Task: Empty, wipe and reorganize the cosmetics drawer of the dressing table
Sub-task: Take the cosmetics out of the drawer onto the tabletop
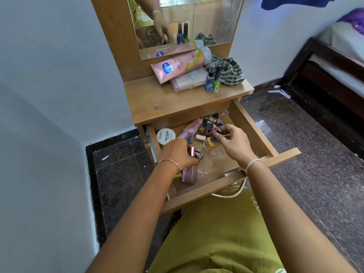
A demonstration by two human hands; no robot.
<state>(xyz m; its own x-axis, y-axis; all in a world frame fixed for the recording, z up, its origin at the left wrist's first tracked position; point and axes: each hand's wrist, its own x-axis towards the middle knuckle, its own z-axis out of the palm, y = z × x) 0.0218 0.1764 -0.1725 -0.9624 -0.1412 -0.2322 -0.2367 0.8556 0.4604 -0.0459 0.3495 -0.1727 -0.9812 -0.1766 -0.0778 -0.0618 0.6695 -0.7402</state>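
The emptying step is under way, judging by how things are lying. The drawer [262,133] is standing pulled out below the bench [157,99], and most of the cosmetics are sitting inside it: a white tub [166,136], a pink tube [192,128], a yellow bottle [209,144] and a huddle of small polish bottles [211,123] at the back. On the bench a lotion tube [181,65] is resting across a flat case [189,79], with two small bottles [212,79] just beside a striped cloth [229,70].

The left hand [177,154] is closing over a pink bottle [190,170] and some small dark pieces near the drawer's front. The right hand [233,142] is pinching a small dark bottle [214,135] between thumb and fingers, over the middle of the drawer.

The next move, I judge, is calling for both hands to be lifting their loads up to the bench, where bare wood is showing at the left. The wiping is not yet possible; the cloth is waiting there.

The left hand is covering most of what it is gripping, so how many pieces it is holding cannot be told. The back of the drawer is lying under the bench edge, out of sight. Labels on the small bottles are too blurred to be reading. White specks are dotting the drawer floor; what they are is unclear.
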